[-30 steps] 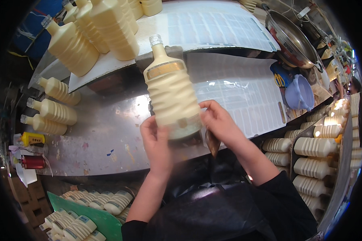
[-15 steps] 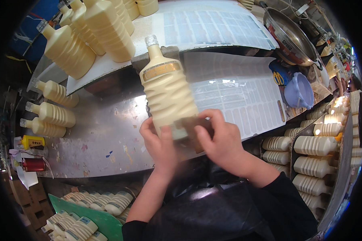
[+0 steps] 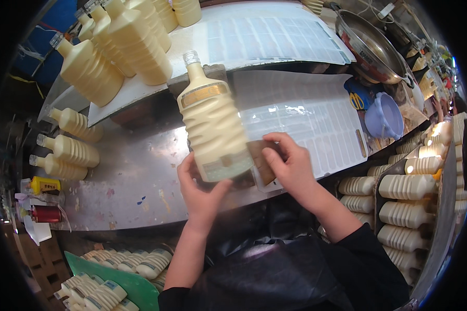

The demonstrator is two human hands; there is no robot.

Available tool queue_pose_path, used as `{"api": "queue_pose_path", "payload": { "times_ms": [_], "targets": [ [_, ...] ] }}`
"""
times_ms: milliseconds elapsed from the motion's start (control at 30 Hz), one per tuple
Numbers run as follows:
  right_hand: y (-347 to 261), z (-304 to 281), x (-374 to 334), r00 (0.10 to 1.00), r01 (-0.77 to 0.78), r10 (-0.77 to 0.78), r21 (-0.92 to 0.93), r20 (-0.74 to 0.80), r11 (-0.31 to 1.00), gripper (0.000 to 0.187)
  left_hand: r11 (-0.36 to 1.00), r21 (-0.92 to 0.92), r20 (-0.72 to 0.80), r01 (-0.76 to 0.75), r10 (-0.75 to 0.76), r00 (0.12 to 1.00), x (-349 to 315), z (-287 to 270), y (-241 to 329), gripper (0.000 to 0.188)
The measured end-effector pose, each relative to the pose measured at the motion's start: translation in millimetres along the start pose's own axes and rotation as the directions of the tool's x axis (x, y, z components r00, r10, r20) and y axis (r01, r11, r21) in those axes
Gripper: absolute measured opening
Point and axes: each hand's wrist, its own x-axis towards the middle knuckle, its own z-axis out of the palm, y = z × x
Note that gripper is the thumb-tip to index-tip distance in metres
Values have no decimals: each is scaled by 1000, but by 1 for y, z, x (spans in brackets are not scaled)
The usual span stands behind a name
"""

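A cream, wavy-sided bottle (image 3: 213, 124) with a clear threaded neck lies tilted in front of me, its neck pointing away. It has a gold label (image 3: 202, 94) at its shoulder and a pale translucent label (image 3: 228, 167) near its base. My left hand (image 3: 200, 194) grips the bottle's base, fingers at its left side and thumb by the bottom edge. Just right of the base, my right hand (image 3: 290, 165) pinches a flat brown piece (image 3: 264, 168), like a small scraper; its exact kind is unclear. The bottle's upper part lies against a grey block (image 3: 217, 72).
A label sheet (image 3: 308, 124) lies on the metal table (image 3: 124, 192), with another sheet (image 3: 275, 39) on the raised white shelf. Cream bottles (image 3: 135, 41) stand at upper left. A purple bucket (image 3: 384, 116) and a large pan (image 3: 371, 46) are at right, above racked bottles (image 3: 407, 186).
My right hand has drawn the brown piece rightward off the bottle's base, uncovering the pale label. My left thumb has shifted down from the bottle's front to its bottom edge.
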Motion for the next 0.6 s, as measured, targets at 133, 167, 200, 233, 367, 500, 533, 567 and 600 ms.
{"api": "queue_pose_path", "payload": {
  "times_ms": [133, 167, 200, 233, 367, 500, 533, 567, 600],
  "targets": [
    [-20, -8, -2, 818, 542, -576, -326, -7, 774, 27, 979, 201, -13, -40, 44, 999, 1, 2, 16, 81],
    [-32, -7, -8, 750, 630, -660, -353, 44, 692, 30, 965, 254, -30, -62, 72, 997, 1, 6, 23, 80],
    [-36, -3, -14, 701, 689, -707, -348, 95, 636, 26, 948, 307, -46, -82, 100, 994, 1, 12, 29, 78],
    [-42, 1, -17, 655, 740, -741, -324, 148, 590, 25, 928, 357, -63, -102, 133, 989, 1, 17, 32, 77],
    [-57, 1, -18, 563, 805, -800, -356, 207, 475, 28, 885, 434, -98, -169, 232, 968, -1, 21, 30, 74],
    [-66, 5, -17, 549, 813, -782, -408, 295, 416, 30, 880, 423, -107, -219, 288, 952, 1, 22, 32, 70],
    [-69, 10, -22, 529, 833, -778, -384, 338, 399, 31, 872, 431, -110, -233, 307, 945, 2, 23, 32, 69],
    [-71, 16, -28, 509, 852, -774, -349, 376, 391, 32, 876, 423, -105, -232, 302, 948, 2, 23, 31, 69],
    [-72, 21, -32, 505, 850, -780, -367, 369, 378, 33, 880, 415, -98, -232, 297, 950, 2, 23, 31, 69]
  ]
}}
